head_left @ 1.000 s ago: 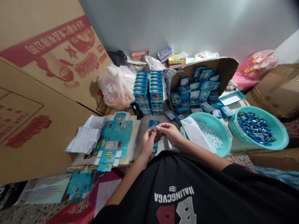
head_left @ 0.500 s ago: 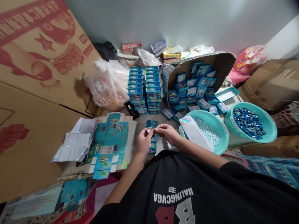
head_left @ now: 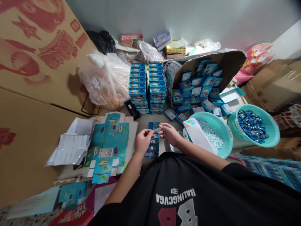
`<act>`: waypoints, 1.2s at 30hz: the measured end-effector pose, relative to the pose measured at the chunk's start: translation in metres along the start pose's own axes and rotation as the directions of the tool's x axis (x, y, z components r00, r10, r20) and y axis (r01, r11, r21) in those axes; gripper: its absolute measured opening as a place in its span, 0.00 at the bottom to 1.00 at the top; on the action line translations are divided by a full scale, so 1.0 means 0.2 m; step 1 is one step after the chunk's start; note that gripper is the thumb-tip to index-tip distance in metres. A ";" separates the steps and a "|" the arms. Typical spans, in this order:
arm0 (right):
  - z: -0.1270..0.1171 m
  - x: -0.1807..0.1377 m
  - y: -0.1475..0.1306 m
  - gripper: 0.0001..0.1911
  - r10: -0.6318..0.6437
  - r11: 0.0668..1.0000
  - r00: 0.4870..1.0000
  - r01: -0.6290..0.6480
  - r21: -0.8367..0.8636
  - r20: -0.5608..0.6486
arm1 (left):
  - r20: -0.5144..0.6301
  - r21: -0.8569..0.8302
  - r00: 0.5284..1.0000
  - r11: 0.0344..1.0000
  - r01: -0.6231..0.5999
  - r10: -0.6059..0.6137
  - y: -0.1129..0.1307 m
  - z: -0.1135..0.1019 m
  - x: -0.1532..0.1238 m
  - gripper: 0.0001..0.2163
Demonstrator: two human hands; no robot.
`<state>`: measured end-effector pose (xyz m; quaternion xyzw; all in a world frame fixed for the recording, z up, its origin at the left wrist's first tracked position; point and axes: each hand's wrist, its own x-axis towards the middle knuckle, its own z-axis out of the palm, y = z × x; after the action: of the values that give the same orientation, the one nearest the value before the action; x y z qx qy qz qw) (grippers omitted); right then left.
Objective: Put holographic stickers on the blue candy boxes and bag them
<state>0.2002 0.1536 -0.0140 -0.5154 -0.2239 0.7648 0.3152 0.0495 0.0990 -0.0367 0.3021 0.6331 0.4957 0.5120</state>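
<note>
Between my two hands a small clear, whitish strip stretches across; it is too small to tell whether it is tape or a sticker. My left hand pinches its left end with thumb and forefinger. At its right end is my right hand, thumb and forefinger closing on it, the other fingers loosely bent. Directly beneath lies a row of small blue boxes, partly covered by the hands. Left of them rests a stack of flat, unfolded blue cartons.
Two tall stacks of blue boxes stand ahead. A tipped carton holds many more. To the right are a turquoise basin of pale candies with a white sheet, and another basin of shiny blue pieces. A large cardboard box stands left.
My hands have moved slightly apart, showing the clear strip between them. My right fingers have spread a little. The view has shifted slightly.
</note>
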 end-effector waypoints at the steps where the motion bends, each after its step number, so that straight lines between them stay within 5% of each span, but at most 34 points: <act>1: 0.00 0.02 0.00 0.21 -0.007 0.999 1.000 0.008 -0.038 0.009 | 0.011 0.015 1.000 1.000 0.012 -0.012 -0.01 -0.02 0.02 0.16; 4: 0.01 0.08 0.01 0.19 -0.075 0.976 0.996 0.085 -0.200 0.053 | 0.068 0.066 0.996 0.997 0.046 -0.050 -0.03 -0.07 0.08 0.18; 8: 0.01 0.17 0.04 0.12 -0.210 0.820 0.964 0.265 -0.508 0.164 | 0.132 0.148 0.989 0.988 0.045 -0.065 -0.05 -0.12 0.16 0.19; 14: 0.03 0.26 0.10 0.05 -0.284 0.638 0.946 0.308 -0.705 0.156 | 0.125 0.316 0.991 0.949 0.006 -0.048 -0.06 -0.17 0.26 0.16; 21: 0.08 0.26 0.09 0.01 -0.331 0.274 0.925 0.283 -0.919 0.185 | -0.004 0.426 0.995 0.900 0.093 -0.101 -0.11 -0.21 0.36 0.12; 29: 0.11 0.28 0.01 0.06 -0.269 -0.144 0.930 0.218 -0.965 0.250 | -0.086 0.201 0.950 0.929 0.310 -0.299 -0.34 -0.14 0.32 0.20; 33: -0.02 0.24 -0.11 0.10 -0.301 -0.233 0.924 0.167 -0.958 0.235 | -0.172 0.075 0.944 0.952 0.297 -0.281 -0.39 -0.13 0.21 0.21; 36: -0.26 0.11 -0.19 0.11 -0.466 -0.221 0.858 0.121 -0.968 0.214 | -0.209 -0.015 0.949 0.971 0.240 -0.238 -0.36 -0.16 0.08 0.24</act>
<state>0.2517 0.1960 -0.0218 -0.5853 -0.7932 0.1671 0.0189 0.0225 0.0799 -0.1103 0.1719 0.7179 0.4560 0.4971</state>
